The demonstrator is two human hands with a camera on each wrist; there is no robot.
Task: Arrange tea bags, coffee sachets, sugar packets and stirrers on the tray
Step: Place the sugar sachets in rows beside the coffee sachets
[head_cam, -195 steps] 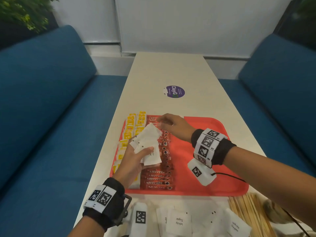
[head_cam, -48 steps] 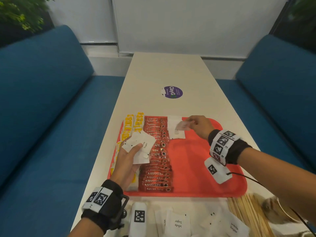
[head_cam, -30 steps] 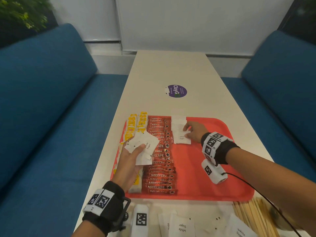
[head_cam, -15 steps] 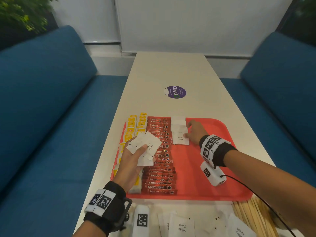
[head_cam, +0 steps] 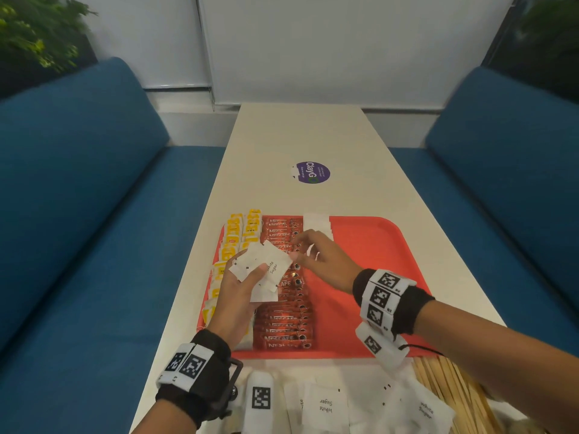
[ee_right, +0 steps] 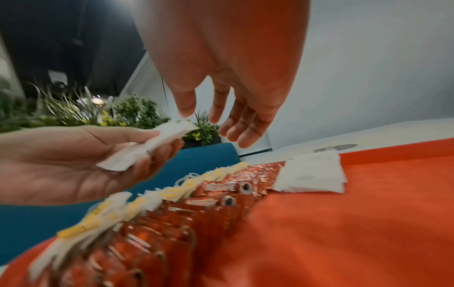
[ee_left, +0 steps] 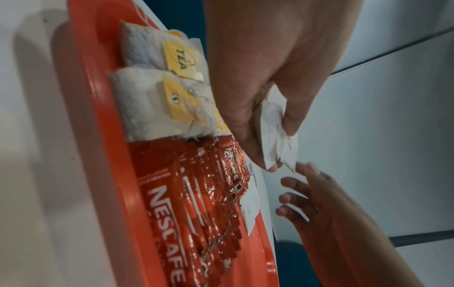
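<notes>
A left hand [head_cam: 238, 292] grips a fanned stack of white sugar packets [head_cam: 261, 267] above the red tray [head_cam: 369, 311], their long edges angled away and rightward. The right hand [head_cam: 322, 261], fingers relaxed and holding nothing, reaches for the stack's right edge. Coffee sachets [head_cam: 286, 311] lie crosswise in a column beside tea bags [head_cam: 233, 242]; the tray's right half is bare.

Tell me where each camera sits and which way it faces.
Head: on the head, looks down the table at the red tray; both forearms, left hand, right hand.
Left wrist: looks along the left hand over the tea bags and coffee sachets.
Right wrist: looks along the right hand's fingers toward the plants.
All three share the sugar packets that the left hand holds.
</notes>
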